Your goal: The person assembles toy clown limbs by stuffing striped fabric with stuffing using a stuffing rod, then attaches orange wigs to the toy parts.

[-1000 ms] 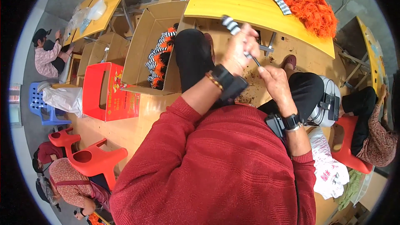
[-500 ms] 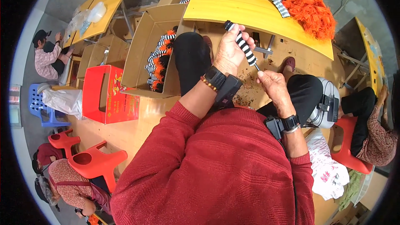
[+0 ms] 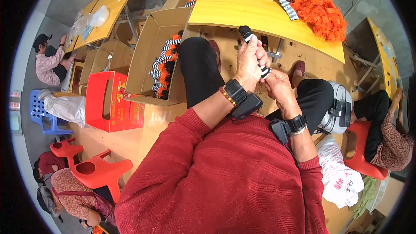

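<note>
Left hand: the left hand (image 3: 249,63) is closed round a black-and-white striped piece (image 3: 252,47), now raised more upright than half a second ago; its black tip stands above the fingers.
Right hand: the right hand (image 3: 277,87) is pinched on the piece's lower end.
Change: the piece has been drawn in over the lap, so it is judged in working.
Surroundings: more striped pieces and orange fluff (image 3: 318,11) lie on the yellow bench (image 3: 234,11); a cardboard box (image 3: 147,63) stands to the left.

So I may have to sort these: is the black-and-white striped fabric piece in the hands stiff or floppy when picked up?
Probably floppy: the striped fabric piece bends between the left hand and right hand. Likely light, held by fingers alone. Being knit-looking cloth, it seems unlikely to slip or roll.
</note>
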Demonstrator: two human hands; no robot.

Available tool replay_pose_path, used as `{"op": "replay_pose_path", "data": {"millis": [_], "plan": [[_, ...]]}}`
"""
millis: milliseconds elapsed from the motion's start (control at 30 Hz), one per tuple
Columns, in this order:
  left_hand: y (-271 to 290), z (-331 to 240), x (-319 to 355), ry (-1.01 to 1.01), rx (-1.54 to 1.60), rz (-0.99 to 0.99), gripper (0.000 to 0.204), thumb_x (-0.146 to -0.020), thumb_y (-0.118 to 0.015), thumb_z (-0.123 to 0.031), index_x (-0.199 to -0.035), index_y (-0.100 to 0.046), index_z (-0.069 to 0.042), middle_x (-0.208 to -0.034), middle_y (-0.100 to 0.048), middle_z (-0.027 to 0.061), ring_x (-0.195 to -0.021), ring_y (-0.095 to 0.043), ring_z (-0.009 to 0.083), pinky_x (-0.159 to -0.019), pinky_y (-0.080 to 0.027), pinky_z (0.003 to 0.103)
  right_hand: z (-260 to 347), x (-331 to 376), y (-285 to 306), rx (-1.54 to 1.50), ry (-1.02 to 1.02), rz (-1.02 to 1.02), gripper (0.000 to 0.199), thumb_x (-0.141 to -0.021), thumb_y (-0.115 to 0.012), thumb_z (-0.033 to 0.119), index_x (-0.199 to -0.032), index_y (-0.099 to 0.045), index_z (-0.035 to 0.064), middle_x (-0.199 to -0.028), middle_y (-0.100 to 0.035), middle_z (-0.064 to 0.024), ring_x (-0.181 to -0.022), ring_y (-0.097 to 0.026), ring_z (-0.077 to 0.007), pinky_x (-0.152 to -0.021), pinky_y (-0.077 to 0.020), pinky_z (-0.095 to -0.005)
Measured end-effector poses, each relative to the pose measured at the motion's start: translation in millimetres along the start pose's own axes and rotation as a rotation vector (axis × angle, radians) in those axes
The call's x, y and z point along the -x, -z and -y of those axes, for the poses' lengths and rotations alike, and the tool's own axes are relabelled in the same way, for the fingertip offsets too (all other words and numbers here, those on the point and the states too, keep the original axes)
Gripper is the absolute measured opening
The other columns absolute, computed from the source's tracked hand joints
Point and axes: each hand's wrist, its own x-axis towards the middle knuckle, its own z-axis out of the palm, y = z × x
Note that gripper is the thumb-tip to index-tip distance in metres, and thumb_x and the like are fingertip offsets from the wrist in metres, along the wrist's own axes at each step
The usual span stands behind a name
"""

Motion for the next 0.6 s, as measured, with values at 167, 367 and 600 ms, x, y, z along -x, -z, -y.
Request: {"op": "replay_pose_path", "data": {"millis": [167,367,600], "plan": [[11,-10,-3,0.005,-0.1,0.02,0.023,-0.084,-0.054,-0.027,-0.079,-0.048,-0.006,-0.057,-0.045,0.0007,-0.051,-0.047,0.0158,-0.051,-0.044,0.033,-3,9,4,0.016,-0.097,0.054,0.029,-0.087,-0.05,0.026,-0.067,-0.054,0.0048,-0.048,-0.041,0.0037,-0.036,-0.031,-0.0046,-0.033,-0.0244,-0.0188],[6,-31,-16,-0.12,-0.049,-0.035,0.017,-0.084,-0.052,-0.022,-0.08,-0.049,-0.006,-0.06,-0.048,0.0017,-0.054,-0.049,0.0169,-0.053,-0.045,0.035,-1,17,8,0.117,-0.001,0.036,0.035,-0.085,-0.052,0.028,-0.06,-0.053,0.0046,-0.05,-0.043,0.0047,-0.044,-0.034,-0.0049,-0.041,-0.0267,-0.0215],[2,-32,-20,-0.15,-0.012,-0.007,0.03,-0.086,-0.048,-0.037,-0.076,-0.043,-0.01,-0.052,-0.039,-0.0009,-0.042,-0.039,0.0126,-0.044,-0.038,0.031,-2,17,4,0.032,-0.024,0.017,0.035,-0.086,-0.052,0.028,-0.058,-0.052,0.0059,-0.049,-0.041,0.0055,-0.042,-0.032,-0.0037,-0.039,-0.0242,-0.0203]]}}
